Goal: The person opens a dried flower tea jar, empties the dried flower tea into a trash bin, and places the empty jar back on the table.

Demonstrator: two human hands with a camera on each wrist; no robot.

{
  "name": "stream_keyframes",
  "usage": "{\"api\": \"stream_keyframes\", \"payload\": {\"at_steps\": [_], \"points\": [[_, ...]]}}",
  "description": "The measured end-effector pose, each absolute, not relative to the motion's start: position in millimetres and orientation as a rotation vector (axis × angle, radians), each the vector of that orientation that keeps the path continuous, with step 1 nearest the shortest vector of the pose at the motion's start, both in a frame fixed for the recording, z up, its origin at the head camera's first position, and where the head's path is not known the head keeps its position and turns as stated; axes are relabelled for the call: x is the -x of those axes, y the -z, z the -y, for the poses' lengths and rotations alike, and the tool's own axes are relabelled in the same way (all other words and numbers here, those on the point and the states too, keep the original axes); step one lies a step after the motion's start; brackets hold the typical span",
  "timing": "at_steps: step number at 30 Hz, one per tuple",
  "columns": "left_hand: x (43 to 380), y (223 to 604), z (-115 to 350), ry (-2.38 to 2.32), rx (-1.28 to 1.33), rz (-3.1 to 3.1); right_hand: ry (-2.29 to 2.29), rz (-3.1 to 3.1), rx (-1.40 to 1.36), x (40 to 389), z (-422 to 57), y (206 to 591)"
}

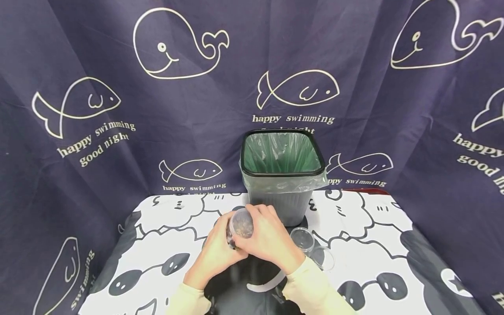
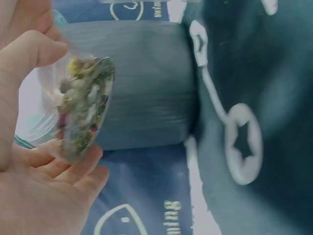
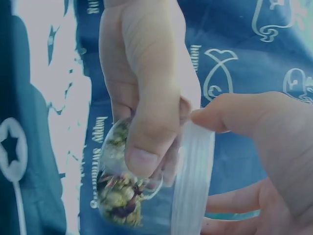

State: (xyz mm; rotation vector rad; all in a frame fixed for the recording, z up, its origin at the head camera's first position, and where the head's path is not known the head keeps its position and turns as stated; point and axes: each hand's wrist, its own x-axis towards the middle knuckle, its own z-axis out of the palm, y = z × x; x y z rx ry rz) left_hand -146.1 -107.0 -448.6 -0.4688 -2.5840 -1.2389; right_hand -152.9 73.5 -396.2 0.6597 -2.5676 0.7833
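A clear plastic jar [image 1: 232, 239] of dried flowers and herbs is held between both hands in front of the bin. My left hand [image 1: 218, 250] grips its body, with the thumb along one side in the right wrist view. The jar's contents [image 2: 83, 105] show through the wall, mixed green, yellow and dark red. My right hand [image 1: 269, 238] holds the translucent white ribbed lid [image 3: 193, 171] by its edge, thumb on one side and fingers on the other. The lid sits on the jar's end and faces up toward the head camera.
A grey bin [image 1: 279, 205] with a black rim and a pale liner stands behind the hands. Two clear round dishes or lids [image 1: 302, 239] lie right of the hands on the patterned cloth [image 1: 165, 245]. A dark printed curtain [image 1: 197, 109] hangs behind and at both sides.
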Motion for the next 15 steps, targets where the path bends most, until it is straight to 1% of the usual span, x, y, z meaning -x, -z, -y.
{"api": "stream_keyframes", "payload": {"at_steps": [6, 11, 15], "points": [[142.5, 429.3, 107.4, 1.249, 0.453, 2.541, -0.959, 2.542, -0.614, 149.1, -74.6, 379.3], [138.9, 419.7, 107.6, 1.166, 0.42, 2.526, -1.056, 2.558, -0.583, 145.5, -73.0, 374.1], [139.3, 410.9, 107.8, 1.08, 0.464, 2.474, -1.133, 2.551, -0.556, 144.7, -74.1, 371.1]]}}
